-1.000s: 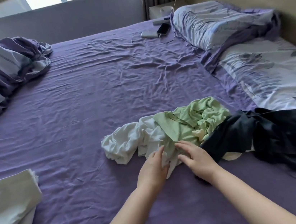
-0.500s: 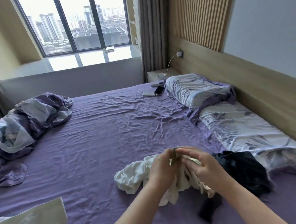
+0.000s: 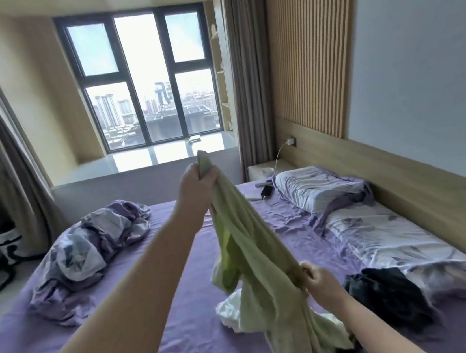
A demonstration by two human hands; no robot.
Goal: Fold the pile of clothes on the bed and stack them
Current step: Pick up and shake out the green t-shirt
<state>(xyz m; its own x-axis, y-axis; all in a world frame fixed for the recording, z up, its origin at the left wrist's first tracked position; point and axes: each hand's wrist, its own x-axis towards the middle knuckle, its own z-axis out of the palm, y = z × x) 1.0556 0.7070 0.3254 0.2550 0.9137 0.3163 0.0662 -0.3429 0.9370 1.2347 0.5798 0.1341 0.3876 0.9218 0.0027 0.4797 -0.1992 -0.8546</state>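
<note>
**Green garment lifted clear of the pile**

Change: a second ago both hands were down in the pile on the bed (image 3: 188,339); now the green garment (image 3: 255,262) is up in the air. Left hand (image 3: 197,182) is raised high, fist curled tight round the garment's top end. Right hand (image 3: 316,279) is lower, fingers pinching the cloth partway down; the tail hangs bunched below it. Meaning, likely: one item is picked and being shaken out, not yet flat, fold not started.

Remaining pile: white garment (image 3: 229,313) crumpled on the sheet, partly hidden behind the green one; black garment (image 3: 389,295) just right of it, near the pillows (image 3: 382,239).

Containers: none visible. No finished stack in view now.
</note>
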